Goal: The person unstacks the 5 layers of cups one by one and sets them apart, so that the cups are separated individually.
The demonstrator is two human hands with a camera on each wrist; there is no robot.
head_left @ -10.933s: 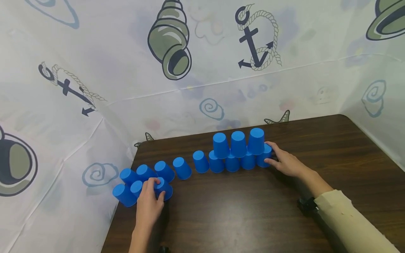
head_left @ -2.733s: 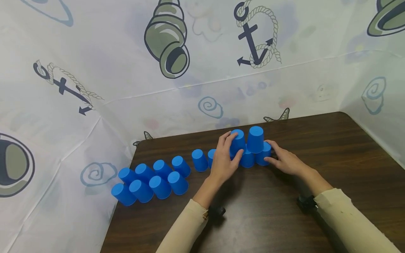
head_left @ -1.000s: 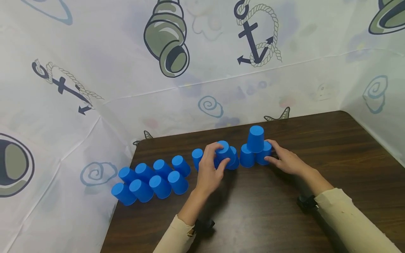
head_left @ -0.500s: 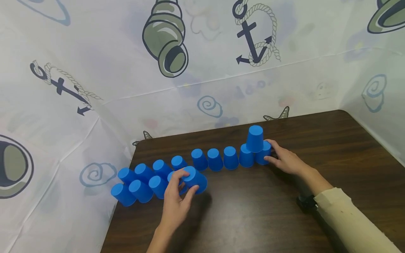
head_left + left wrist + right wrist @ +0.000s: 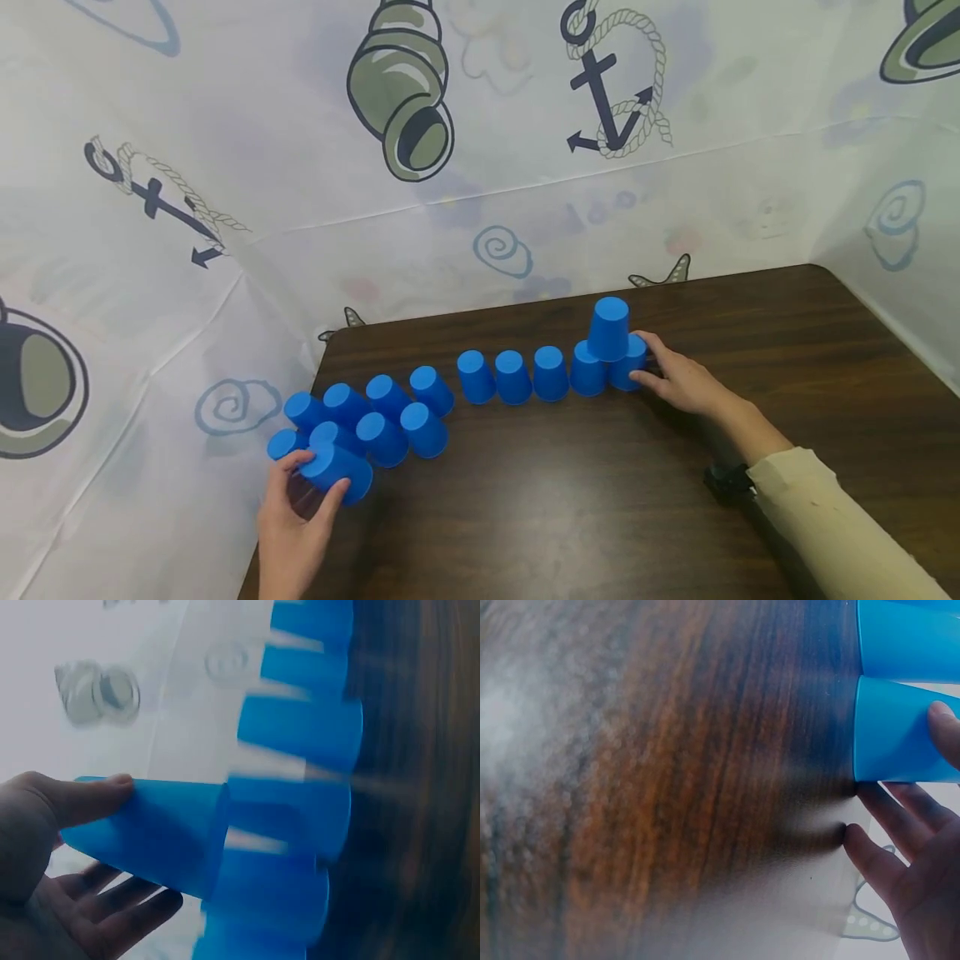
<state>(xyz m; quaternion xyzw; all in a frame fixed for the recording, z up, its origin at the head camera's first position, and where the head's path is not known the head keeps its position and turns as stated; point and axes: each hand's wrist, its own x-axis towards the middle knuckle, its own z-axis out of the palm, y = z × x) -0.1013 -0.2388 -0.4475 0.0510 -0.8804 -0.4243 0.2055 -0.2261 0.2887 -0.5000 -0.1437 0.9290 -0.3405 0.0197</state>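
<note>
My left hand (image 5: pixel 292 533) grips an upside-down blue plastic cup (image 5: pixel 341 473) between thumb and fingers. It is over the left end of the front row, partly hiding two cups there. In the left wrist view this cup (image 5: pixel 161 836) is raised above the row's cups, its rim close to them. My right hand (image 5: pixel 686 383) holds the rightmost cup (image 5: pixel 628 365) of the right-hand row, thumb on the near side; the right wrist view shows that cup (image 5: pixel 896 735) standing on the table. A single upper cup (image 5: pixel 608 329) straddles the last two cups of that row.
Two rows of upside-down cups stand at the table's left, the back one including a cup (image 5: pixel 432 390), the front one a cup (image 5: pixel 424 430). More cups (image 5: pixel 513 377) run rightward. The brown table (image 5: pixel 555 500) meets a patterned cloth wall (image 5: pixel 420 250) behind.
Two of three upper cups have left the right-hand row, and the front-left row has grown. Within the last second my left hand carried a cup leftward. My right hand has stayed put.
</note>
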